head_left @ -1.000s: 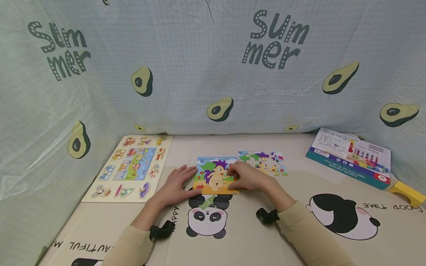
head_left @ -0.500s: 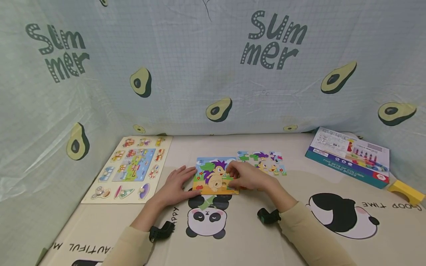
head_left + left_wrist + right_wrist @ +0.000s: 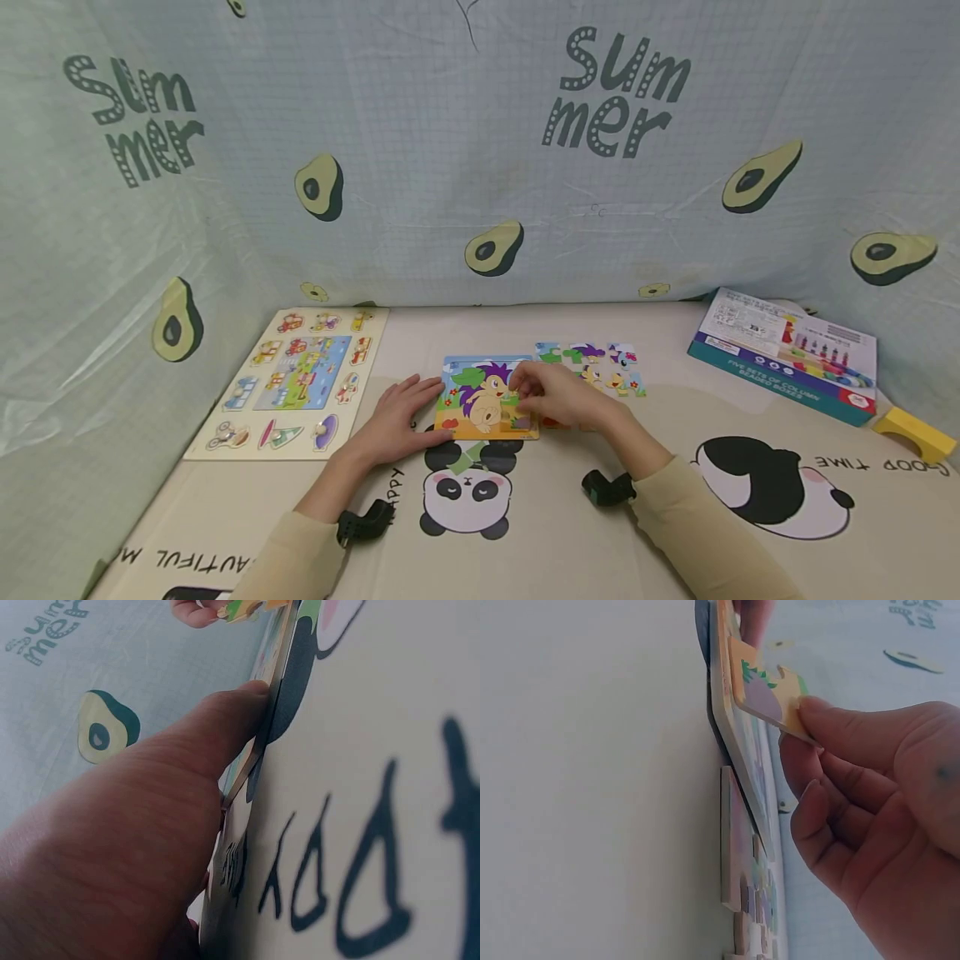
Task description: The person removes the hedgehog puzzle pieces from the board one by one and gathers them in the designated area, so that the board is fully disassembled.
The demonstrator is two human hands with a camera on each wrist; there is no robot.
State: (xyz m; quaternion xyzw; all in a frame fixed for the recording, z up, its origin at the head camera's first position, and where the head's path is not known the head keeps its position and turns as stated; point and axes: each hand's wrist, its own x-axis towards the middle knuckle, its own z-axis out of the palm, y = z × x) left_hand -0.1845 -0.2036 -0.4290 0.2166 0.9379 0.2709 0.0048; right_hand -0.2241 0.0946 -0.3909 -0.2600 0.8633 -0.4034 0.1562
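A small jigsaw board [image 3: 480,360] with a purple-haired hedgehog picture lies mid-table. My left hand [image 3: 393,421] rests at its left side, fingers extended; in the left wrist view the thumb [image 3: 244,701] touches the board's edge. My right hand [image 3: 566,397] is over the board's right side. Between thumb and index finger it pinches an orange puzzle piece [image 3: 769,694] with purple and green on it. The piece tilts over the board's lower right corner, its far end at the board's surface. Whether it sits in a gap is hard to tell.
Several loose puzzle pieces [image 3: 617,382] lie right of the board, some partly behind my right hand. At left is a wooden knob puzzle [image 3: 251,450]. A boxed bead set [image 3: 787,354] stands at far right, beside a yellow arch block [image 3: 915,435].
The puzzle piece in my right hand has come into clearer view at the board's lower right corner. My right hand has shifted slightly rightward; my left hand has stayed in place.
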